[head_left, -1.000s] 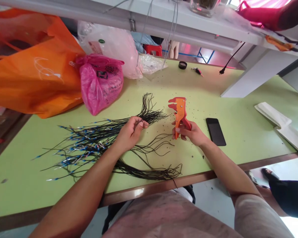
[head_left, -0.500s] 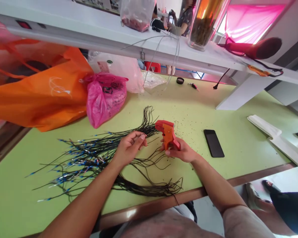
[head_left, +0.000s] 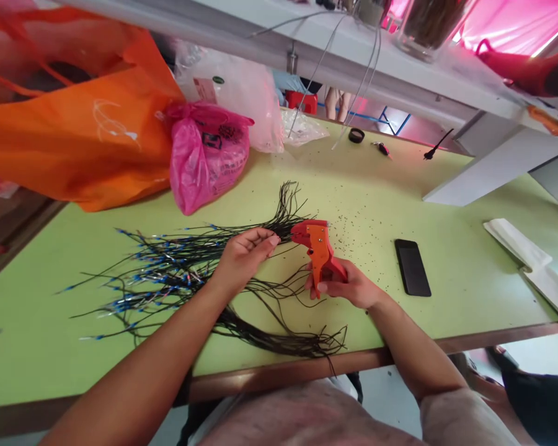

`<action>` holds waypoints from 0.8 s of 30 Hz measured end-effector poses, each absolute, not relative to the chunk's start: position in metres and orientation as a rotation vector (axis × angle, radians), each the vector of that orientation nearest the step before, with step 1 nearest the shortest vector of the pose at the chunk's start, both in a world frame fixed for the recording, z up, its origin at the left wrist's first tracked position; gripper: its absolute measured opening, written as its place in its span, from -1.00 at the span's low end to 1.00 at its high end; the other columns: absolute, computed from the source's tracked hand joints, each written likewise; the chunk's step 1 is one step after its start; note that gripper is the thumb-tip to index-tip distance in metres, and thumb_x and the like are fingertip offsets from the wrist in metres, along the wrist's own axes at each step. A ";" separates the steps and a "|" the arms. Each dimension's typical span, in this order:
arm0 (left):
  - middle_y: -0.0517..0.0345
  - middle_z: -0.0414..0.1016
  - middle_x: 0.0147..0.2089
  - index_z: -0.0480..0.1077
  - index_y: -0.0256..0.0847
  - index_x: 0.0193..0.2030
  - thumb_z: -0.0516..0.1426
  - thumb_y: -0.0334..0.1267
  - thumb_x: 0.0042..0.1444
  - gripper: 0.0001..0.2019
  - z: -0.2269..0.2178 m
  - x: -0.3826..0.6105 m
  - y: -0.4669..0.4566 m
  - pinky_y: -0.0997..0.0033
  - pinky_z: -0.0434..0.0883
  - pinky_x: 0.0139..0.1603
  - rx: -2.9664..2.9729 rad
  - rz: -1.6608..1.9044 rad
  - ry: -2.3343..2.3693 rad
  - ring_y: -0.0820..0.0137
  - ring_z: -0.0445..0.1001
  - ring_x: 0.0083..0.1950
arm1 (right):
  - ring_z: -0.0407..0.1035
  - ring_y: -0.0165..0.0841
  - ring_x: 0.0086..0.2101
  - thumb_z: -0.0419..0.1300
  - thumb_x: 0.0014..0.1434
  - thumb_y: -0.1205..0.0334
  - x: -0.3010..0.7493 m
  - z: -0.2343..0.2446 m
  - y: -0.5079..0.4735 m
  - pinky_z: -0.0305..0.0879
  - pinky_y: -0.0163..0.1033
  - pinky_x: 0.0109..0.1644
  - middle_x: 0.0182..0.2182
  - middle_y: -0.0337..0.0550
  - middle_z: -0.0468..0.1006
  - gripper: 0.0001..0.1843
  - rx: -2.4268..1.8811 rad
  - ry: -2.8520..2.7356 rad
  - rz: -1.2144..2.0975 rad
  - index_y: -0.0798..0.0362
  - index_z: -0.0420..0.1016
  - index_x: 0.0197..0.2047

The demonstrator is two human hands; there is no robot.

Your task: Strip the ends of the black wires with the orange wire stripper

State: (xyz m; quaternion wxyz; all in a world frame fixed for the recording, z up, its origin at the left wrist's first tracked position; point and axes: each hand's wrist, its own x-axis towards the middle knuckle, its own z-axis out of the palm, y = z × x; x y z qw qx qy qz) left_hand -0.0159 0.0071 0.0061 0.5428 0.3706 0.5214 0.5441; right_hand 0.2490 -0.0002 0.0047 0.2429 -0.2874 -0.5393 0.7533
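Observation:
My right hand (head_left: 359, 286) is wrapped around the handles of a red and orange wire stripper (head_left: 319, 248), whose jaws point left. My left hand (head_left: 247, 257) is closed in a pinch just left of those jaws. A thin black wire seems to be between its fingertips, though the fingers hide most of it. Beneath and beyond the left hand spreads a bundle of black wires (head_left: 199, 251), many tipped with blue at their left ends. A second bundle of black wires (head_left: 279, 342) curves along the table's front edge, partly behind my left forearm.
Small dark scraps are scattered right of the stripper. A black phone (head_left: 413, 267) lies farther right. At the back left sit a pink plastic bag (head_left: 209, 158) and an orange bag (head_left: 121, 136). A white shelf (head_left: 353, 52) spans above the table, its support (head_left: 474, 167) standing at right.
The camera view has tilted downward and turned slightly left, so the shelf sits higher in the picture. The stripper's handles are spread wider apart. My left hand stays pinched near the jaws.

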 end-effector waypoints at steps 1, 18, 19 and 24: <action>0.26 0.44 -0.55 0.57 -0.22 -0.39 0.53 0.01 -0.25 -0.58 0.007 -0.016 0.007 0.49 0.25 -0.40 0.856 1.298 1.238 0.51 0.30 -0.48 | 0.61 -0.32 -0.23 0.50 0.30 0.14 0.249 0.006 0.000 0.48 -0.22 -0.16 -0.11 -0.03 0.67 -0.54 -0.786 -1.468 2.067 0.11 0.51 0.16; 0.21 0.51 -0.47 0.64 -0.17 -0.39 0.43 -0.13 -0.15 -0.79 0.007 -0.019 0.001 0.46 0.29 -0.45 0.986 1.231 1.277 0.49 0.27 -0.48 | 0.62 -0.29 -0.25 0.53 0.28 0.06 0.246 0.006 -0.002 0.52 -0.14 -0.07 -0.23 -0.12 0.63 -0.55 -0.764 -1.444 2.205 0.10 0.56 0.09; 0.21 0.51 -0.46 0.64 -0.17 -0.39 0.43 -0.13 -0.15 -0.79 0.007 -0.019 0.001 0.46 0.28 -0.46 0.992 1.231 1.275 0.49 0.26 -0.48 | 0.62 -0.29 -0.26 0.53 0.28 0.05 0.245 0.006 -0.003 0.52 -0.15 -0.08 -0.24 -0.13 0.62 -0.56 -0.765 -1.450 2.198 0.10 0.55 0.08; 0.19 0.55 -0.43 0.62 -0.18 -0.40 0.43 -0.19 -0.17 -0.81 0.008 -0.018 0.000 0.48 0.28 -0.48 0.966 1.255 1.246 0.49 0.29 -0.48 | 0.55 -0.34 -0.38 0.46 0.35 0.00 0.238 0.007 -0.006 0.49 -0.21 -0.22 -0.35 -0.18 0.58 -0.61 -0.811 -1.481 2.124 0.11 0.54 0.01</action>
